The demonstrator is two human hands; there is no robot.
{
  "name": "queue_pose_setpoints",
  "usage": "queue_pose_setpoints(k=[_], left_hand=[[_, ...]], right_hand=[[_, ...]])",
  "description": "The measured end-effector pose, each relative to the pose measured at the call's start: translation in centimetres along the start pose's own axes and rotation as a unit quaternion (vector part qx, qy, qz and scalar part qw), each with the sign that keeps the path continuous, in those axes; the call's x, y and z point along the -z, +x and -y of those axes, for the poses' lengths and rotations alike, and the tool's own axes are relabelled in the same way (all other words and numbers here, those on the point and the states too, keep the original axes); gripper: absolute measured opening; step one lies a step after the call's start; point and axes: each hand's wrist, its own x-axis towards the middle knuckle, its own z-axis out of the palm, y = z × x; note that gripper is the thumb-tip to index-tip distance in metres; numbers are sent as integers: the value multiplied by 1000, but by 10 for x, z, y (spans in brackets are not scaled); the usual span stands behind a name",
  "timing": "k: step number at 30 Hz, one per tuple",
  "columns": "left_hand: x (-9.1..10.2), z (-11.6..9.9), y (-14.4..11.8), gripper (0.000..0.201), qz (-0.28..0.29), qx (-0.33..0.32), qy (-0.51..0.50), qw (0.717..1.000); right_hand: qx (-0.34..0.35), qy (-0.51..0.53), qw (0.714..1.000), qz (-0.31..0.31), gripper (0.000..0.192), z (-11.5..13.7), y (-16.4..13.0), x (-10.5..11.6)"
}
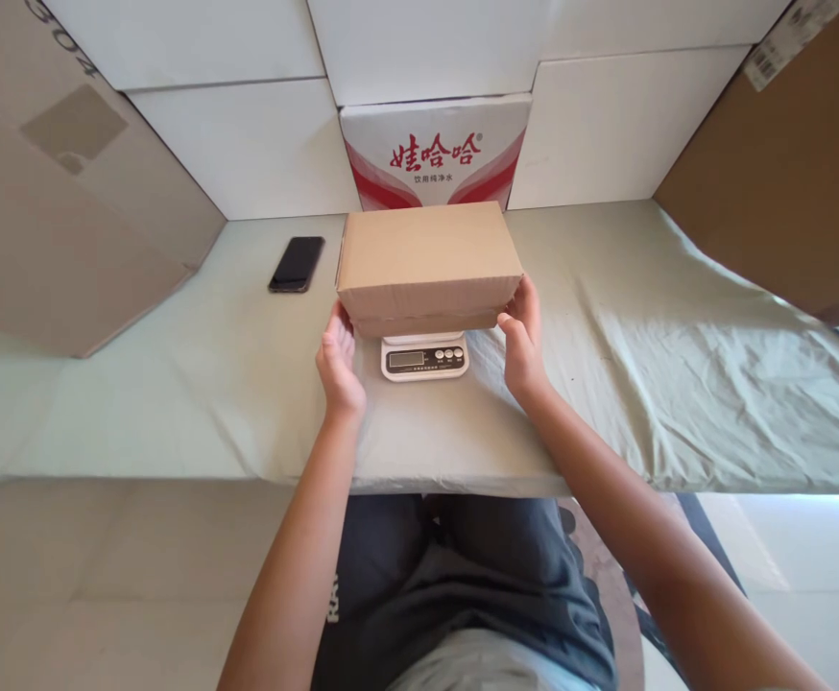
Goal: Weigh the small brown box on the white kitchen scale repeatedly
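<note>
A brown cardboard box (430, 250) sits level on or just above a white kitchen scale (425, 374); I cannot tell whether its full weight rests there. The scale's front panel, with a small grey display and several round buttons, shows below the box, while its platform is mostly hidden. My left hand (340, 365) holds the box at its near left corner, fingers against the side. At the near right corner, my right hand (522, 341) grips the box with the thumb in front and the fingers along the side.
A black smartphone (297, 264) lies on the pale green cloth (196, 384) to the left. White boxes (275, 144) and a red-and-white printed carton (435, 144) form a wall behind. Large brown cartons stand at the left (66, 211) and right (786, 182). The table's front edge runs near my lap.
</note>
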Motion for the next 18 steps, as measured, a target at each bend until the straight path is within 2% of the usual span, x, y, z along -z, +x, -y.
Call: queue_pose_setpoints(k=[7, 12, 15, 18], left_hand=[[-2, 2, -6, 95, 8, 6, 7, 1000], [-2, 5, -10, 104, 7, 28, 16, 999], [-4, -4, -10, 102, 15, 18, 12, 1000], [-9, -24, 1, 96, 35, -19, 2, 999]], right_hand=[[16, -13, 1000, 16, 68, 17, -4, -8], [17, -37, 999, 24, 74, 14, -9, -12], [41, -23, 999, 21, 71, 17, -12, -12], [95, -11, 995, 29, 65, 34, -7, -15]])
